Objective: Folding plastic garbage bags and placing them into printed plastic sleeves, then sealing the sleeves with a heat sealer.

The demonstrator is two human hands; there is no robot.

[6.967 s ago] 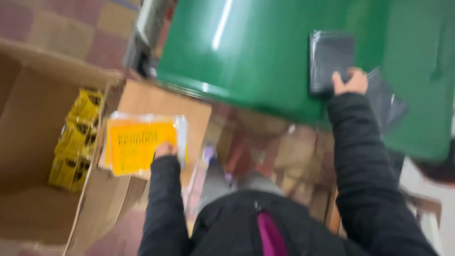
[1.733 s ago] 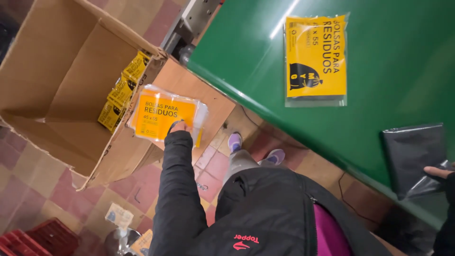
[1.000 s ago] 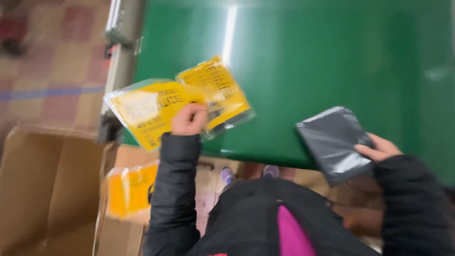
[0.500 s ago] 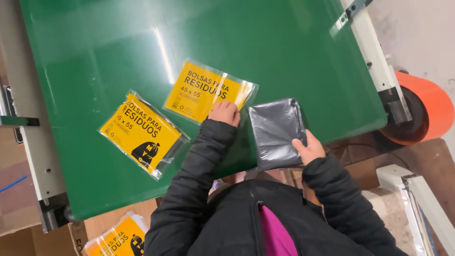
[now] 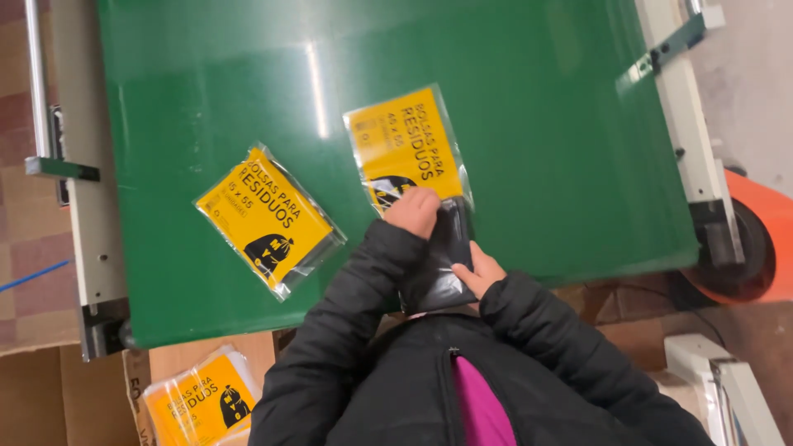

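On the green conveyor belt (image 5: 529,124) lie two clear packets with yellow labels. My left hand (image 5: 412,212) rests on the lower edge of the upper yellow packet (image 5: 405,149) and pinches its open end. My right hand (image 5: 477,270) holds a folded black bag bundle (image 5: 440,264) against that opening, its top end at the packet's mouth. Whether the bundle is partly inside I cannot tell. The second yellow packet (image 5: 268,219) lies flat to the left, apart from both hands.
A cardboard box (image 5: 178,388) at bottom left holds more yellow packets (image 5: 198,405). A grey metal frame rail (image 5: 83,190) runs along the belt's left side, a white frame (image 5: 690,140) along the right. An orange roller (image 5: 764,239) sits at right.
The view has shifted and zoomed. My right hand has brought the black bundle left, up against the packet under my left hand. The other packet stays put.
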